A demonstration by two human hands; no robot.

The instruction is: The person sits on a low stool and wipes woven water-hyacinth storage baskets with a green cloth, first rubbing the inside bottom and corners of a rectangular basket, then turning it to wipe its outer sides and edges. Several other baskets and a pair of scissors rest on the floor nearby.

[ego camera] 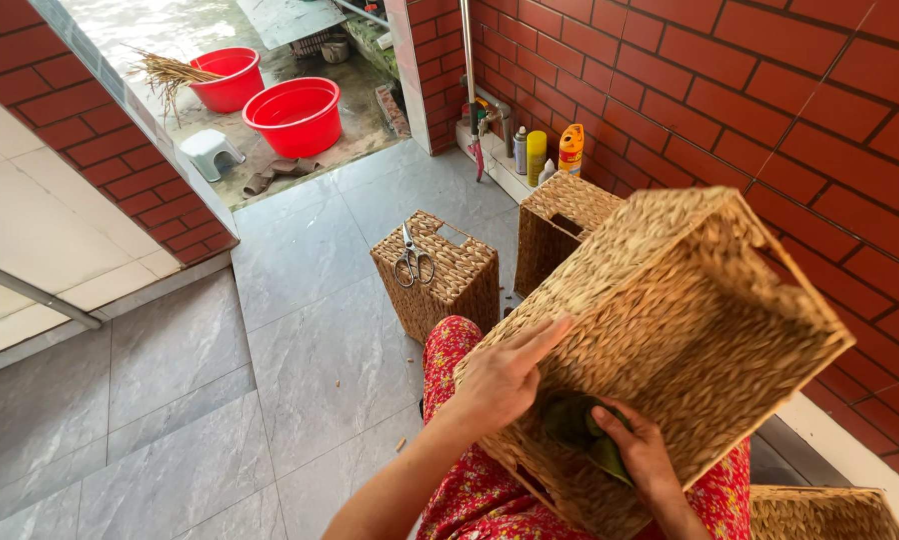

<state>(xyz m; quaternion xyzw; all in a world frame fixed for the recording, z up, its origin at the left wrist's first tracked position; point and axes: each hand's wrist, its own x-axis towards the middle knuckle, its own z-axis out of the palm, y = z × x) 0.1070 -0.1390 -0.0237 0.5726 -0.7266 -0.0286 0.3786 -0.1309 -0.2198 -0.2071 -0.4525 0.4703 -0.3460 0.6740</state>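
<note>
A large woven basket (670, 330) lies tilted on the person's lap, near right. The left hand (500, 380) rests flat and open on its side; the right hand (635, 455) pinches a green cloth (575, 425) against it. Scissors (415, 262) lie on a smaller basket (440, 280) farther left.

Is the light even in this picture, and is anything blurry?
Head view: harsh sunlight washes out the yard floor by the round red plastic tubs; indoors is softer and shaded. The large woven straw basket and both hands, left and right, look sharp.
</note>
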